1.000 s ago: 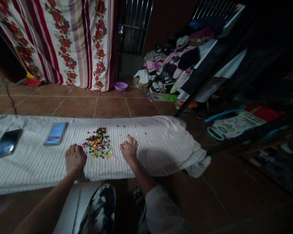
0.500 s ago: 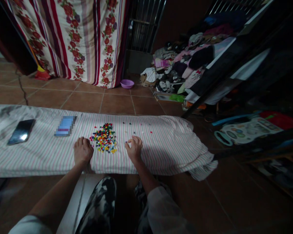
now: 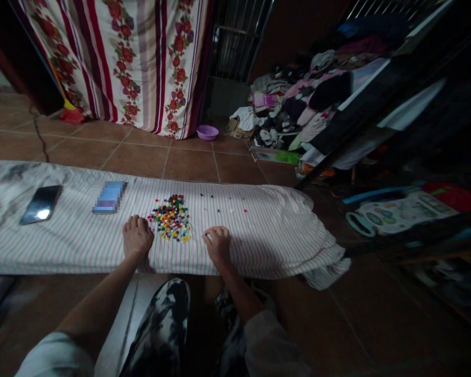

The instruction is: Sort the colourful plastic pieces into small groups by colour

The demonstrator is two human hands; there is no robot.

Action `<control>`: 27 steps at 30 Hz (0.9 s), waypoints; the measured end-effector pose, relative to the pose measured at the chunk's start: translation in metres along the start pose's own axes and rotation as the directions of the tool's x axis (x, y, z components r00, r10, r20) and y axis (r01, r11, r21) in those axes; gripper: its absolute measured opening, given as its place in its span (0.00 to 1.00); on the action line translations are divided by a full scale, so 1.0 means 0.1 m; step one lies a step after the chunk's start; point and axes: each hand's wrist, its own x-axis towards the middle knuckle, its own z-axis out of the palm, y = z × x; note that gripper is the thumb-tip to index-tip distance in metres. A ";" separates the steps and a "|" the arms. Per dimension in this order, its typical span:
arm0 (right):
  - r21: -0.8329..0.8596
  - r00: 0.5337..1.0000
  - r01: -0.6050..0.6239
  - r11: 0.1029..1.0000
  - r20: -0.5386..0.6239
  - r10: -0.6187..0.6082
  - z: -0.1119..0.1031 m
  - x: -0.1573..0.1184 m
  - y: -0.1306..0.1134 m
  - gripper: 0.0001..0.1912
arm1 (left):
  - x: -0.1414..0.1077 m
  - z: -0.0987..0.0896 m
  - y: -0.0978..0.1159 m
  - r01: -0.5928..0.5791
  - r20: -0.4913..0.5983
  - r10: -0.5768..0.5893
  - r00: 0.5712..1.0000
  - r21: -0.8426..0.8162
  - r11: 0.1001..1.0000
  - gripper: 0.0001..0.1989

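My left hand (image 3: 137, 235) rests beside the coloured beads (image 3: 173, 219), my right hand (image 3: 219, 246) nearby; whether curled fingers pinch anything, I can't tell. A purple basin (image 3: 208, 133) stands beyond.

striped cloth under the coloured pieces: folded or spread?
Spread: the striped cloth extends well past the coloured pieces on both sides, though wrinkled.

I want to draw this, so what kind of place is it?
Probably a room in someone's home: a flowered curtain hangs at the back, clothes lie heaped nearby, and a purple basin sits on the tiled floor.
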 end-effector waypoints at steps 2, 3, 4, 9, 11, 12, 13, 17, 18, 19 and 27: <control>0.000 1.000 -0.012 1.000 -0.003 0.012 -0.02 -0.04 0.00 0.01 | 0.00 -0.01 0.00 -0.005 0.007 0.005 1.000 0.006 1.000 0.15; -0.001 1.000 -0.020 1.000 -0.009 0.020 -0.03 -0.06 0.00 0.01 | 0.00 -0.02 0.00 -0.008 0.009 0.007 1.000 0.010 1.000 0.15; -0.003 0.999 -0.027 1.000 -0.017 0.027 -0.03 -0.06 0.00 0.01 | 0.00 -0.03 0.01 -0.009 0.009 0.009 1.000 0.013 1.000 0.15; -0.009 0.998 -0.040 0.999 -0.052 0.039 -0.05 -0.07 -0.04 0.02 | 0.00 -0.03 0.00 -0.002 0.017 0.002 1.000 -0.004 1.000 0.15; -0.014 0.997 -0.040 0.999 -0.073 0.039 -0.06 -0.08 -0.06 0.04 | 0.00 -0.02 -0.01 0.001 0.017 0.000 1.000 -0.026 1.000 0.16; -0.017 0.996 -0.041 0.999 -0.084 0.040 -0.06 -0.09 -0.08 0.04 | 0.00 -0.01 -0.01 0.003 0.012 -0.003 1.000 -0.037 0.999 0.16; -0.019 0.995 -0.043 0.999 -0.093 0.041 -0.06 -0.09 -0.09 0.05 | -0.01 0.00 -0.01 0.005 0.004 -0.005 1.000 -0.048 0.999 0.17; -0.005 0.994 -0.038 0.999 -0.108 0.037 -0.06 -0.09 -0.10 0.06 | -0.01 0.04 -0.06 0.012 -0.030 -0.015 0.999 -0.103 0.995 0.18; 0.008 0.993 -0.035 0.999 -0.109 0.036 -0.06 -0.10 -0.09 0.07 | -0.01 0.05 -0.07 0.013 -0.032 -0.017 0.999 -0.122 0.992 0.18; 0.025 0.993 -0.035 0.999 -0.112 0.038 -0.05 -0.10 -0.08 0.08 | -0.01 0.06 -0.09 0.016 -0.033 -0.021 0.999 -0.140 0.990 0.18; 0.300 0.983 -0.092 0.949 -0.122 0.134 -0.01 -0.03 0.08 0.13 | -0.16 0.09 -0.14 -0.043 -0.017 0.041 0.999 -0.112 0.993 0.23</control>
